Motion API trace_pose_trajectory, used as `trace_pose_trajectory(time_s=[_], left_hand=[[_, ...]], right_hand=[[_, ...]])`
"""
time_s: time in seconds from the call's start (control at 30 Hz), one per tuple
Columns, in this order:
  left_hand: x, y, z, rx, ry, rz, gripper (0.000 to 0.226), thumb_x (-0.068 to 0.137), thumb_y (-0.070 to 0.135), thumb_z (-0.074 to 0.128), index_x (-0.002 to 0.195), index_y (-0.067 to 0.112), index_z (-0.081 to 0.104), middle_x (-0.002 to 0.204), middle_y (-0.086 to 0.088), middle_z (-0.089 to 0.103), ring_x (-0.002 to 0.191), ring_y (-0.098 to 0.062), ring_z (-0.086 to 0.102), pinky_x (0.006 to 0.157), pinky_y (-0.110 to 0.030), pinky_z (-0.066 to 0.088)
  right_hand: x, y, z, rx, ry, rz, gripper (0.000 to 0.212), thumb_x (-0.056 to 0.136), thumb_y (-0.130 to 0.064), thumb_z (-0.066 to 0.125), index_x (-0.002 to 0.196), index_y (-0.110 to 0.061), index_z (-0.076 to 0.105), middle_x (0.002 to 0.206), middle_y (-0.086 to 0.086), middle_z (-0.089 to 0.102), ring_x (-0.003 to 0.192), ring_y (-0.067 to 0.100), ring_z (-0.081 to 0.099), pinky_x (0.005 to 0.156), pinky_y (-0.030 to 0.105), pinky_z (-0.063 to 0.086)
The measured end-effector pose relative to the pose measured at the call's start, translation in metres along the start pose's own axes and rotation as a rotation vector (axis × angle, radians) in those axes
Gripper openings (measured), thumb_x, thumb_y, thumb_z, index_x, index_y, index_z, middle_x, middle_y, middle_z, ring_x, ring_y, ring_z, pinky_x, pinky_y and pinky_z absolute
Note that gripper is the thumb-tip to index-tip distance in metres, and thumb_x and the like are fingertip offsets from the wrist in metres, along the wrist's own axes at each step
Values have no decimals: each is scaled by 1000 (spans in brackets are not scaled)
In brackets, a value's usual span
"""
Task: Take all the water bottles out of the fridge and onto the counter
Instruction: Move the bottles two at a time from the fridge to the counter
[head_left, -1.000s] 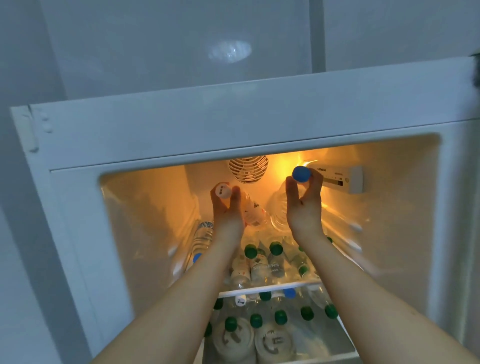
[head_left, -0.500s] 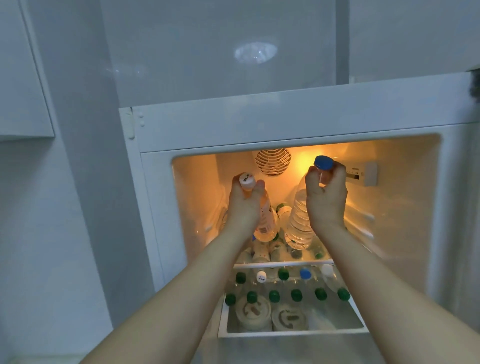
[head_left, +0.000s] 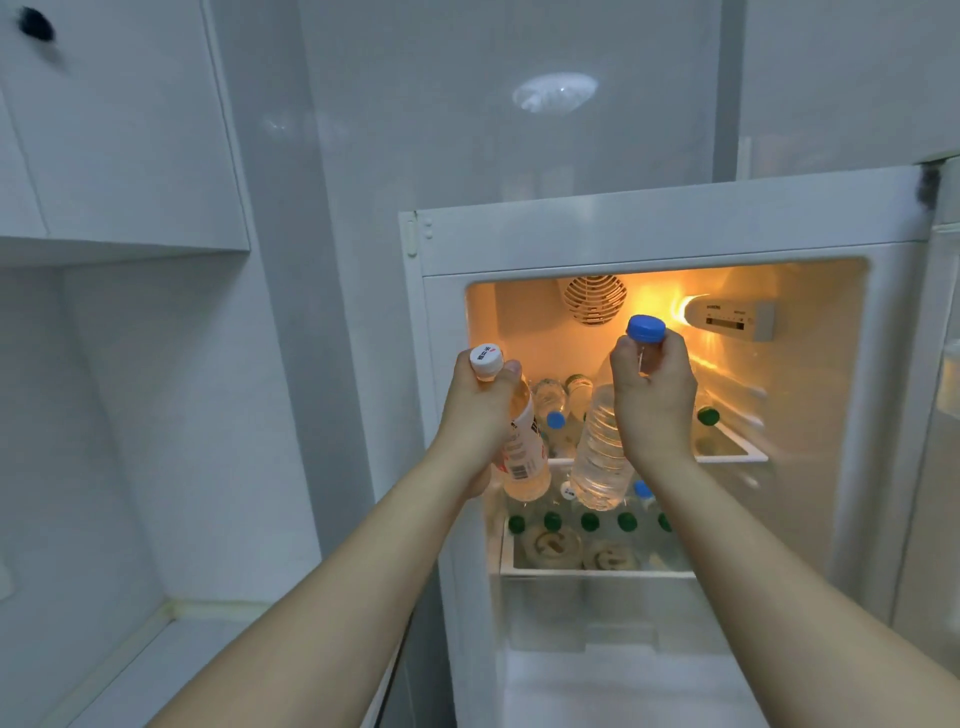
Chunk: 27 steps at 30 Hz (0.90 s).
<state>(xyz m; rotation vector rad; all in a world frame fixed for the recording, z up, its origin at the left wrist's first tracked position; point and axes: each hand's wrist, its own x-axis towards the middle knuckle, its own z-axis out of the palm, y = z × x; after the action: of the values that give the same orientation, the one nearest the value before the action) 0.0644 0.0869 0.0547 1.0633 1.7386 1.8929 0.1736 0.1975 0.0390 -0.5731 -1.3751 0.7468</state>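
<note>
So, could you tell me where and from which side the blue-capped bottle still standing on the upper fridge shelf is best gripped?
Grip the blue-capped bottle at its neck just under the cap, coming from the front and above. It stands upright with the cap showing, while neighbouring bottles crowd its body, so the sides look hard to reach.

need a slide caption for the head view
Left hand and right hand each lift a bottle by its neck in front of the open fridge.

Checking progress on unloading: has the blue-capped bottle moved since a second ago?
Yes. The blue-capped bottle, gripped by the right hand, has come out toward the camera, away from the fan vent; it hangs before the fridge shelf.
</note>
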Motion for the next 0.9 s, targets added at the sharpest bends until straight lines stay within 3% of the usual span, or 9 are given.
trace_pose_trajectory(time_s=[0.2,0.27,0.4,0.47,0.63,0.8,0.9], left_hand=[[-59,9,-60,5,29,-16,11,99,34,50,108,29,49,102,0,61,94,-25,61,84,-58,52],[-76,10,-80,5,40,-49,13,98,36,52,109,30,51,104,0,63,98,-27,62,84,-58,51],[-112,5,-119,24,89,-109,20,97,36,55,114,27,52,103,4,63,92,-20,62,74,-44,51],[-129,1,-135,55,115,-120,18,98,34,53,114,26,52,99,6,62,86,-15,60,70,-38,48],[-181,-30,-172,78,316,-214,16,99,34,53,114,27,53,101,8,62,86,-13,58,73,-38,47],[-233,-57,-193,118,521,-331,15,97,36,56,111,30,54,108,5,62,100,-19,60,78,-42,48],[-264,-67,-201,188,617,-375,15,97,36,55,110,30,53,106,5,63,97,-15,60,82,-44,51]], right_hand=[[-59,-44,9,56,-110,44,17,93,-27,55,106,-16,54,86,-11,52,77,1,49,67,18,38],[-75,-56,13,100,-157,81,20,93,-28,56,109,-16,55,90,-12,53,80,0,50,70,19,38],[-112,-75,26,207,-258,206,20,91,-30,59,109,-26,54,107,-4,60,99,10,57,85,25,43],[-131,-82,31,264,-311,246,13,91,-27,60,102,-29,54,103,-7,61,98,9,59,83,22,43],[-188,-72,45,401,-446,380,17,88,-18,65,105,-18,61,88,-9,60,73,-5,56,71,11,43],[-237,-59,60,421,-641,512,19,86,-17,69,102,-23,61,95,-7,65,83,2,61,77,15,44],[-264,-53,68,402,-726,547,22,85,-18,70,104,-22,60,98,-6,65,93,10,62,87,25,47]])
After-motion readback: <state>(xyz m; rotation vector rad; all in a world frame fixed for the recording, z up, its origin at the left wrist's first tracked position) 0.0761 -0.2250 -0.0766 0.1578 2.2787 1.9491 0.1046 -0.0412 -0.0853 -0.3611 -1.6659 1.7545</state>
